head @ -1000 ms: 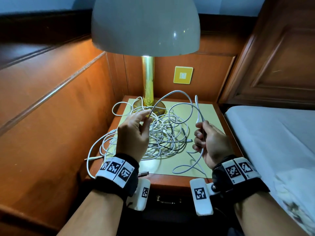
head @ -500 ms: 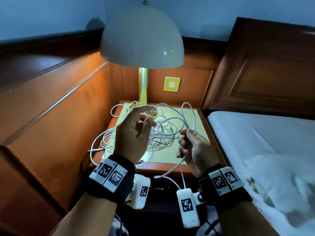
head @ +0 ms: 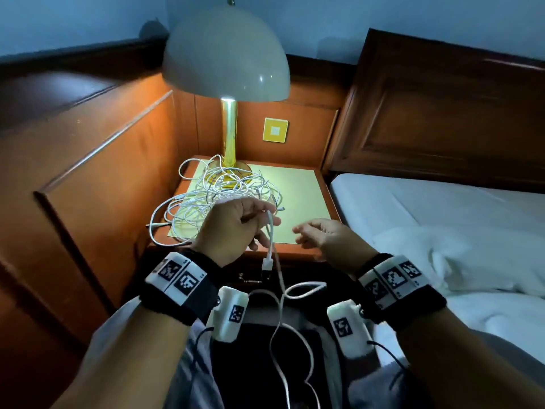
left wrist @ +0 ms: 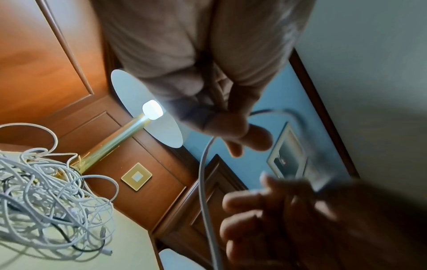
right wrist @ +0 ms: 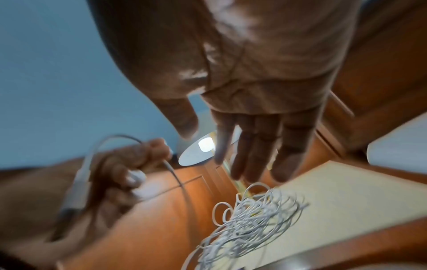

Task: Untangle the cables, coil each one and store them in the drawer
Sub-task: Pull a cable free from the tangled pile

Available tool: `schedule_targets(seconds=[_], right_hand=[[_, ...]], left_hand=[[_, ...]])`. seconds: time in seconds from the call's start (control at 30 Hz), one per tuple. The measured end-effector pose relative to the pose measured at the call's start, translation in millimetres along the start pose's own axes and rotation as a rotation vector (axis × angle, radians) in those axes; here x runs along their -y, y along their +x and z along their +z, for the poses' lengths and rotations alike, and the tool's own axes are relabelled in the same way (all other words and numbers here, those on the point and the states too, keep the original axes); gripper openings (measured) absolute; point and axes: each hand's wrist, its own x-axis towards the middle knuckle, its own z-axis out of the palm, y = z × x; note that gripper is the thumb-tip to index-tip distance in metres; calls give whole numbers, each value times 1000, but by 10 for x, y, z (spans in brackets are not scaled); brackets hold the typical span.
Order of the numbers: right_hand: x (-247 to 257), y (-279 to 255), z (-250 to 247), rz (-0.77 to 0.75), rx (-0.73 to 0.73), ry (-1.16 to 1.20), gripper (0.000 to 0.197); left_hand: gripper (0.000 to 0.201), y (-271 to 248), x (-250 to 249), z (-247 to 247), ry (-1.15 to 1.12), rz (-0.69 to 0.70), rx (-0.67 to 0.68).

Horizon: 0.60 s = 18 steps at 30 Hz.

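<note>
A tangle of white cables (head: 218, 199) (left wrist: 46, 206) (right wrist: 251, 213) lies on the nightstand (head: 298, 196) by the lamp base. My left hand (head: 236, 228) (left wrist: 221, 124) (right wrist: 129, 171) grips one freed white cable (head: 278, 293) (left wrist: 204, 201) in front of the nightstand's near edge. Its USB plug (head: 267, 264) hangs below the fist, and the rest trails down over my lap. My right hand (head: 321, 234) (right wrist: 249, 146) (left wrist: 289, 219) hovers beside it with straight fingers, holding nothing. The drawer front with its metal handle (head: 250, 278) sits closed in shadow under the tabletop.
A table lamp (head: 227, 57) with a white dome shade and brass stem stands at the nightstand's back. A wooden wall panel (head: 97, 178) rises on the left. A bed with white sheets (head: 460, 228) and a dark headboard lies on the right. A yellow wall switch (head: 275, 130) is behind.
The freed cable has passed from my right hand to my left hand, and my right hand has let go and spread. Both hands have drawn back from the tangle toward my lap.
</note>
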Motion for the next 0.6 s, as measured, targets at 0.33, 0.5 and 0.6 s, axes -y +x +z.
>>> schedule_targets(seconds=[0.33,0.5,0.6], right_hand=[[-636,153,-70,-10,80,776,25],[-851,495,-513,45,-27,1180,34],[-1075,696,-774,67,-234,1351,38]], left_hand=[[4,501,475,636,595,282,5],[16,794,673,865,346,-105,366],[19,936,804,846,279,-192,411]])
